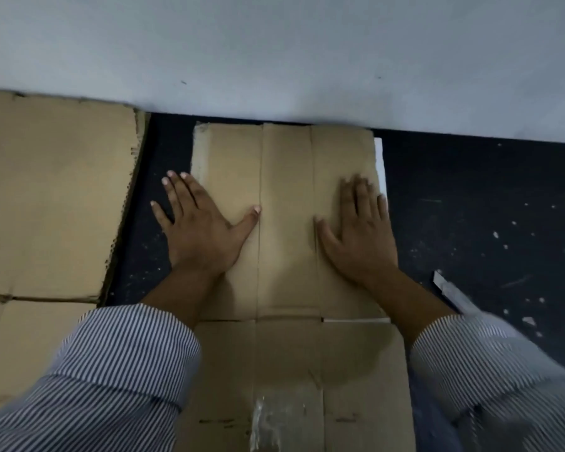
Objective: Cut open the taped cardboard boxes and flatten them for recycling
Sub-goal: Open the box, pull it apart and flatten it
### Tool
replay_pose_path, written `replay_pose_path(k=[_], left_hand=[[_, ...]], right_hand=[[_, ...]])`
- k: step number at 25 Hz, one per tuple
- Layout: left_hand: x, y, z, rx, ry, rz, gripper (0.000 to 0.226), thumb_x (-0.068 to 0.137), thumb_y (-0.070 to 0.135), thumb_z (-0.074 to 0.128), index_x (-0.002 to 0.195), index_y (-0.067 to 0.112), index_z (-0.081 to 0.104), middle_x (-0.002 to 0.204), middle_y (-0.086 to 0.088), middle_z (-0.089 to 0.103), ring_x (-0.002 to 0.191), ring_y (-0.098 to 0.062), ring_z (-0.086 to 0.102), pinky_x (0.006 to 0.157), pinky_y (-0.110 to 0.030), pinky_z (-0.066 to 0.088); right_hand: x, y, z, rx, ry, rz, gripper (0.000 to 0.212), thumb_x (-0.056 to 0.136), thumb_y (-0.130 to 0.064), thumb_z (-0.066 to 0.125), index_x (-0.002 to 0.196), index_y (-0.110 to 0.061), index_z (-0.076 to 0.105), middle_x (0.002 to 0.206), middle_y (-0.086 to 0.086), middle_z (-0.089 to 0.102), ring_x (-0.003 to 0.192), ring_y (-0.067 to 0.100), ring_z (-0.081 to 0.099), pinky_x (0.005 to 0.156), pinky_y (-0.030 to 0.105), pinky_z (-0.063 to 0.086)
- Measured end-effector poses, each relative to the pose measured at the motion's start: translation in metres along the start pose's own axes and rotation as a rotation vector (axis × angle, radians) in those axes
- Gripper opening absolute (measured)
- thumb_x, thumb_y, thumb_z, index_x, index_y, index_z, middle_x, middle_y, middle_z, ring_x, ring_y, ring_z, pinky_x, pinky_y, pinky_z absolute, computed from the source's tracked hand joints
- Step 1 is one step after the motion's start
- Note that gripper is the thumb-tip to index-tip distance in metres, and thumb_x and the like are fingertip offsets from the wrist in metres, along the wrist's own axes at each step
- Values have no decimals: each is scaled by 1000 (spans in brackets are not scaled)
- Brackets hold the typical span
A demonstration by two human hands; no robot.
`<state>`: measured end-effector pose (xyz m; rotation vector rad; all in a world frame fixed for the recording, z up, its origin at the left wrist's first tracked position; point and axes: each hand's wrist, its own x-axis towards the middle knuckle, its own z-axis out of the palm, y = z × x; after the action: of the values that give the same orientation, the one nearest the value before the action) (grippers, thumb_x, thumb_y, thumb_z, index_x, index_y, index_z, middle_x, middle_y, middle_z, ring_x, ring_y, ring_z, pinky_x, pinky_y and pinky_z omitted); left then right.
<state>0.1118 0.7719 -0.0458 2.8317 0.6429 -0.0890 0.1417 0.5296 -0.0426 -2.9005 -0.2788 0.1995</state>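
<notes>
A flattened brown cardboard box [287, 203] lies on the dark floor in front of me, its far flaps reaching the wall. My left hand [199, 226] presses flat on its left part, fingers spread and partly over the left edge. My right hand [362, 233] presses flat on its right part, fingers straight. Clear tape [268, 422] still clings to the near panel of the box. A white box cutter [450, 290] lies on the floor to the right of my right forearm, in neither hand.
A large flattened cardboard sheet [53, 203] lies to the left on the floor, apart from the box. A pale wall [274, 53] closes off the far side. The dark floor [486, 203] on the right is speckled with small white scraps.
</notes>
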Motion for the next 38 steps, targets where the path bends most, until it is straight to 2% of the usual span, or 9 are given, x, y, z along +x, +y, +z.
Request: replay_pose_path(k=[3, 6, 9, 11, 18, 24, 29, 34, 38], left_hand=[[-2, 0, 2, -13, 13, -11, 130, 75, 96, 18, 155, -2, -12, 164, -22, -17, 153, -30, -16, 123, -56, -4], [-2, -3, -2, -84, 8, 51, 119, 82, 89, 22, 157, 0, -6, 164, -21, -19, 152, -30, -18, 123, -56, -5], [-26, -13, -5, -128, 37, 282, 93, 93, 71, 28, 158, 6, 14, 166, -15, -14, 153, -28, -19, 123, -54, -8], [-65, -26, -2, -78, -24, 400, 86, 97, 66, 27, 159, 9, 14, 167, -13, -14, 152, -26, -20, 124, -52, -5], [-197, -77, 9, 1, -59, 251, 95, 94, 68, 31, 159, 11, -8, 165, -16, -17, 153, -28, -16, 125, -52, 5], [-201, -77, 12, 41, -48, 235, 101, 92, 75, 29, 159, 10, -9, 166, -17, -13, 154, -27, -15, 125, -51, 5], [-203, -78, 12, -30, -12, 227, 103, 91, 73, 32, 158, 6, -9, 165, -20, -17, 153, -29, -16, 125, -46, 2], [-242, -72, 12, -193, 15, -98, 94, 92, 66, 32, 157, 1, 12, 163, -21, 11, 152, -34, 10, 123, -49, 14], [-258, -51, -4, -294, 22, -261, 83, 90, 50, 62, 153, 7, 28, 144, -20, 35, 133, -39, 32, 109, -52, 33]], right_hand=[[-99, -8, 9, -5, -66, -41, 82, 101, -60, 24, 159, -15, -13, 167, 7, -17, 153, 18, -18, 126, 41, -5], [-149, -2, 23, -48, -4, -49, 78, 101, -56, 25, 160, -13, -2, 168, 8, -7, 155, 19, -9, 125, 42, 0], [-145, 1, 25, -21, 20, -37, 74, 101, -54, 20, 161, -15, 4, 168, 7, -1, 155, 17, -6, 126, 42, 1], [-143, 1, 28, -20, 38, -11, 70, 101, -53, 18, 161, -19, 4, 168, 4, 1, 155, 16, -4, 126, 44, 0], [-143, -1, 32, -30, 68, 20, 65, 102, -48, 13, 161, -20, 7, 168, 3, 5, 155, 17, -3, 125, 40, -6], [-204, -5, 32, -22, 2, 69, 73, 101, -53, 12, 159, -15, -9, 167, 10, -11, 153, 21, -16, 125, 43, -6], [-246, 8, 41, -11, 37, 102, 76, 101, -55, 20, 159, -18, -12, 167, 13, -13, 154, 25, -13, 125, 43, -3], [-245, 4, 40, 25, 65, 176, 77, 100, -57, 23, 160, -13, 2, 165, 22, -4, 154, 32, -6, 124, 41, -5], [-240, -4, 28, 240, 71, 304, 77, 99, -47, 47, 157, -5, 16, 159, 23, 13, 148, 35, 11, 122, 44, 10]])
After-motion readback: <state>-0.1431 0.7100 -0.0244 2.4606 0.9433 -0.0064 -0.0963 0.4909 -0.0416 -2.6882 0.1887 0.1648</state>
